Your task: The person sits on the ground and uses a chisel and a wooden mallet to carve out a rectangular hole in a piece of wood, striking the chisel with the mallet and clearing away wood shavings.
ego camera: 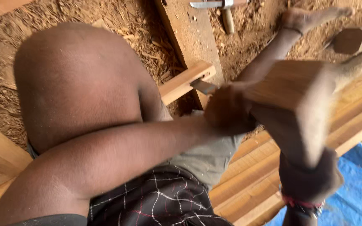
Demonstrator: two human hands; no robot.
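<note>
Blurred and closest to the lens, the wooden mallet [298,96] hid much of the right hand [311,175], whose fingers wrapped its handle. Left hand [227,111] fingers closed around a chisel [202,86]; its blade pointed up-left into the wooden piece [185,81], which ran diagonally over sawdust-covered ground [118,21].

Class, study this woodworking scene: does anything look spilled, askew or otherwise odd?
Wood shavings lie scattered across the ground. The left hand holds a chisel against a notched wooden piece, while the right hand grips a blurred wooden mallet. Nothing looks damaged.
</note>
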